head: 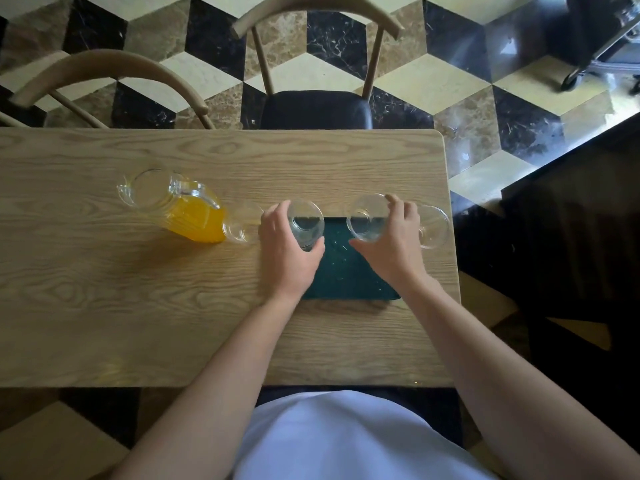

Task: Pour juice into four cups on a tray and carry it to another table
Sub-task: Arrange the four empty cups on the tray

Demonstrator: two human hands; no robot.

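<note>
A dark green tray (346, 271) lies on the wooden table (138, 289) in front of me. My left hand (287, 251) grips an empty clear glass (306, 225) over the tray's far left corner. My right hand (391, 237) holds a second empty glass (363, 220) at the tray's far right part. A third empty glass (242, 223) stands on the table left of the tray, touching a glass pitcher (180, 206) holding orange juice. The last empty glass (434, 228) stands right of my right hand, near the table's edge.
Two wooden chairs, one with a dark seat (315, 109) and another (104, 81) to its left, stand across the table. The table's right edge (452, 220) drops to a patterned tile floor. A dark counter (571, 220) sits to the right, with a wheeled cart (602, 39) beyond.
</note>
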